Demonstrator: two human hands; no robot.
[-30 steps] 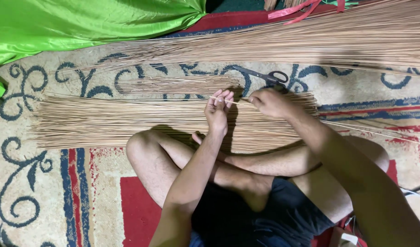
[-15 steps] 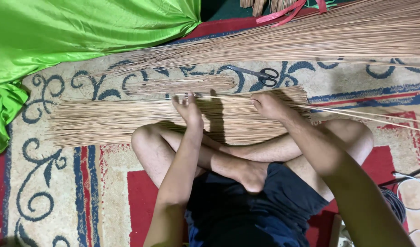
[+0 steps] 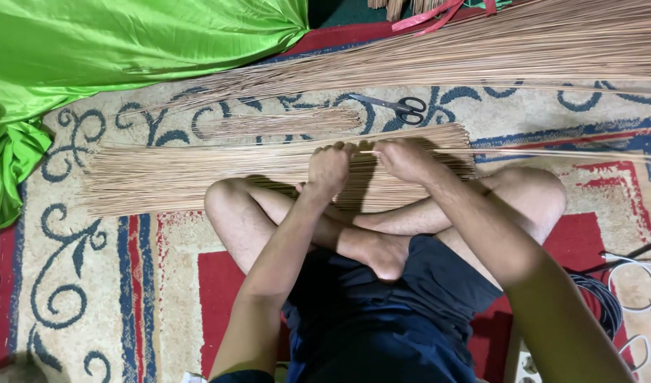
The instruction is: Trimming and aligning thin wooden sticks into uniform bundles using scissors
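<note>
Head view, looking straight down at a person sitting cross-legged on a patterned rug (image 3: 127,284); both hands are at the near bundle of thin tan sticks (image 3: 197,174), which lies flat across the rug just beyond the knees. Left hand (image 3: 329,167) is curled into a fist over the bundle's top edge, fingers closed on some sticks, count unreadable; right hand (image 3: 403,157) is pinched shut on a single stick (image 3: 552,152) that runs out to the right past the bundle's end, so one piece is being separated from the mass.

Progress, judged from layout: a small separate stick bunch (image 3: 283,122) lies just beyond the main bundle, thin compared with it, so if that is the sorted output then only a minor share is done; the near bundle looks mostly intact. A far larger long heap of sticks (image 3: 481,53) fans across the top of the frame, apparently untouched stock. Scissors (image 3: 400,108) lie closed on the rug between the heap and the bundle, near but not in hand. Green cloth (image 3: 112,50) is bunched top left, clear of the work; cables (image 3: 634,284) lie at lower right.
</note>
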